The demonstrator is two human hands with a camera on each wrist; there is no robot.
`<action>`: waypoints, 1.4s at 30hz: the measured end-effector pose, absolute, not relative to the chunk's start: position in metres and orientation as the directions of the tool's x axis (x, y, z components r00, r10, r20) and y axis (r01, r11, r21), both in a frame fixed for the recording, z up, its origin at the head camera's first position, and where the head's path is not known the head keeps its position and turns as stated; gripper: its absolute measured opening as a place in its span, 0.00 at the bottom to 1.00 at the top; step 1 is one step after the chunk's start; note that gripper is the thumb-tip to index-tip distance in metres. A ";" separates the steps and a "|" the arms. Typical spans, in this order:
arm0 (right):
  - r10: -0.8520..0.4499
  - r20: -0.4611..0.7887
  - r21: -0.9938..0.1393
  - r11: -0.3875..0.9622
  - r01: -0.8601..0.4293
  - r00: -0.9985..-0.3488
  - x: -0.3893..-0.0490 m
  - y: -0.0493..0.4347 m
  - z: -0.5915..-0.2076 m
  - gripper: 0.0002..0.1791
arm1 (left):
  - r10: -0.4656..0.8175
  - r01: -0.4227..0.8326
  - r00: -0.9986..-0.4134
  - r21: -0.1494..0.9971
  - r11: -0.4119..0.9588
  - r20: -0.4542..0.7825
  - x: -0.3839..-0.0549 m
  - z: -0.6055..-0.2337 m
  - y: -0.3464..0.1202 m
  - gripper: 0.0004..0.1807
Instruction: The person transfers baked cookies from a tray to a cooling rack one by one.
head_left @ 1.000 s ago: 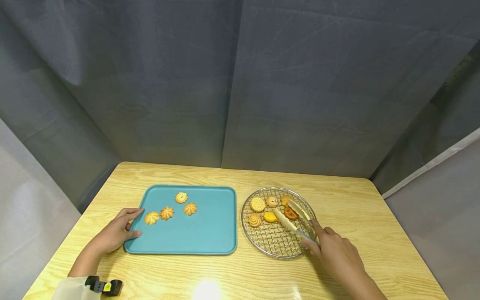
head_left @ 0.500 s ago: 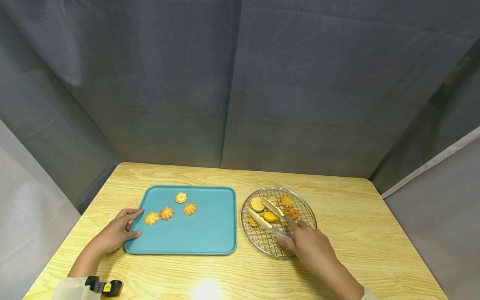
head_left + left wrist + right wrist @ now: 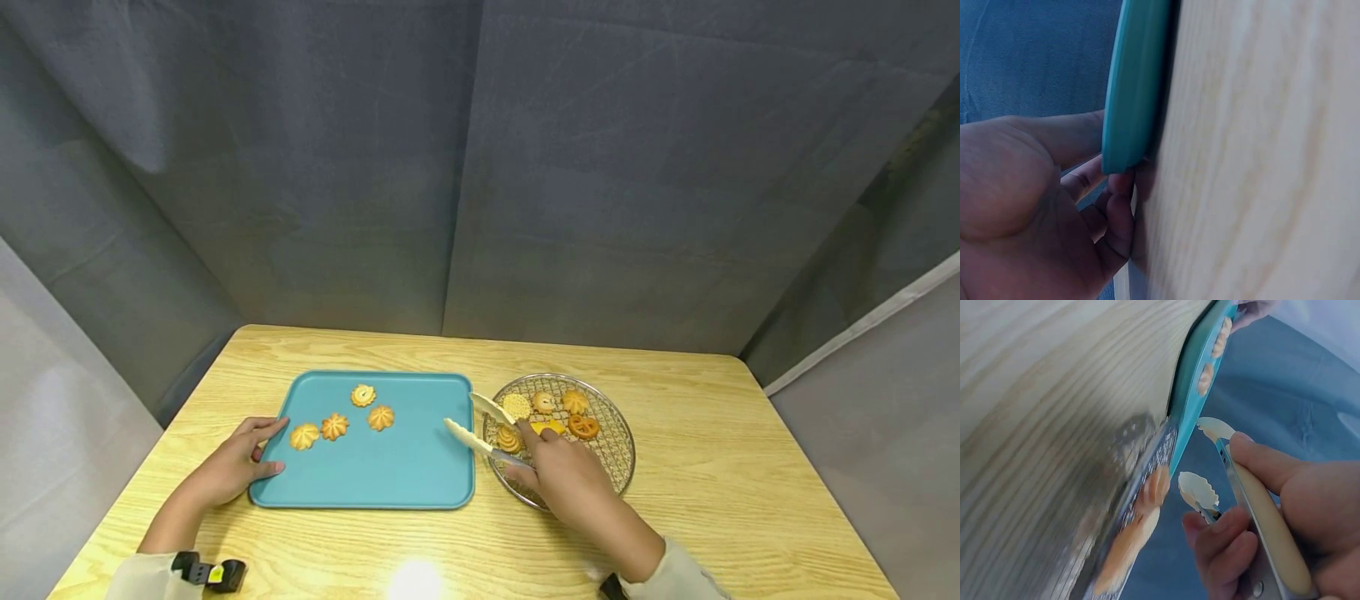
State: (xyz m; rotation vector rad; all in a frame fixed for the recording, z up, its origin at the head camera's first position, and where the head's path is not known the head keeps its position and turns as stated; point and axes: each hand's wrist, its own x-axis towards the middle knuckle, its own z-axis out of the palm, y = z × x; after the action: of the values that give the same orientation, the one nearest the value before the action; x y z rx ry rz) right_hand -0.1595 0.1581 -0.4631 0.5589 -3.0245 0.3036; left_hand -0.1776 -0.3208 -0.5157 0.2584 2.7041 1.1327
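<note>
My left hand (image 3: 232, 467) grips the left rim of a teal rectangular tray (image 3: 360, 477), thumb over the edge and the other fingers curled at its side in the left wrist view. Several flower-shaped cookies lie on it, one of them a ring-like cookie (image 3: 363, 395). In my right hand (image 3: 566, 482) is a pair of tongs (image 3: 467, 435) with pale scalloped tips. The tongs are spread with nothing between the tips, which reach to the tray's right edge. Beneath that hand is a round wire rack (image 3: 617, 475) with several cookies, including a pretzel-shaped one (image 3: 583, 427).
A swirled cookie (image 3: 509, 439) and a round dotted cookie (image 3: 516, 406) lie near the rack's left rim, close to the tongs. The wooden table (image 3: 720, 433) ends at grey curtains (image 3: 600, 208) behind.
My right hand has carried the spread tongs leftward, from over the pretzel-shaped cookie, across the rack to the tray's right edge. The left hand and tray keep their place.
</note>
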 end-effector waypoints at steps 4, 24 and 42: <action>-0.373 0.039 -0.220 0.902 -0.372 -0.927 -0.164 0.142 -0.465 0.39 | 0.229 0.081 -0.967 0.717 0.693 -0.112 -0.177 -0.516 -0.320 0.42; -0.434 -0.064 -0.214 0.886 -0.413 -0.899 -0.186 0.067 -0.471 0.43 | 0.229 0.090 -0.968 0.710 0.698 -0.102 -0.177 -0.513 -0.320 0.42; -0.457 0.000 -0.165 0.877 -0.451 -0.889 -0.186 0.056 -0.465 0.38 | 0.231 0.085 -0.967 0.716 0.693 -0.110 -0.178 -0.515 -0.322 0.42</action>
State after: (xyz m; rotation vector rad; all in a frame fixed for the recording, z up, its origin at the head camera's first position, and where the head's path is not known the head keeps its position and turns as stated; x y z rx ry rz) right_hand -0.1858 0.0556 -0.4651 0.7458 -3.0817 0.2554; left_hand -0.1777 -0.3217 -0.5152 0.2558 2.7111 1.1328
